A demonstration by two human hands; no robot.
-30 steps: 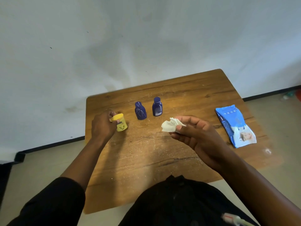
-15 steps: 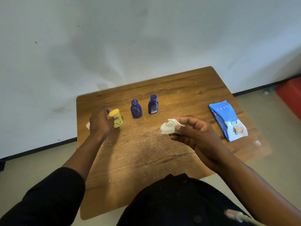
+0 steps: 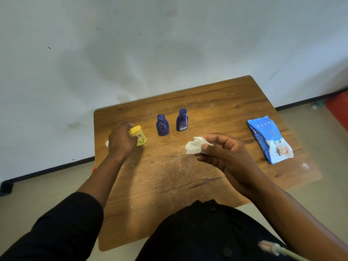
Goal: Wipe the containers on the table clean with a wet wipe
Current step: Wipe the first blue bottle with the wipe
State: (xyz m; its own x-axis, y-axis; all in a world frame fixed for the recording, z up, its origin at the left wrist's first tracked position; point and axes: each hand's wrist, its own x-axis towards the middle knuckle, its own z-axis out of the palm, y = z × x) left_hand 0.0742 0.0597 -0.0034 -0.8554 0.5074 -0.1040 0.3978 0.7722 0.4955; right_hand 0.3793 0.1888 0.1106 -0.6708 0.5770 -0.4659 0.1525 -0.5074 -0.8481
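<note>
A small yellow container (image 3: 139, 136) stands at the left of the wooden table (image 3: 169, 181), and my left hand (image 3: 120, 140) grips it from the left side. Two dark blue bottles (image 3: 162, 125) (image 3: 182, 120) stand upright side by side just right of it. My right hand (image 3: 224, 153) hovers over the middle of the table and pinches a crumpled white wet wipe (image 3: 194, 146) between thumb and fingers. The wipe is apart from all three containers.
A blue pack of wet wipes (image 3: 269, 139) lies flat at the table's right side. A small white thing (image 3: 107, 143) peeks out behind my left hand. The tabletop is speckled with pale dust. A red object (image 3: 338, 108) sits on the floor at far right.
My left hand stays on the yellow container, which has shifted slightly left on the table. My right hand still holds the wipe in about the same place.
</note>
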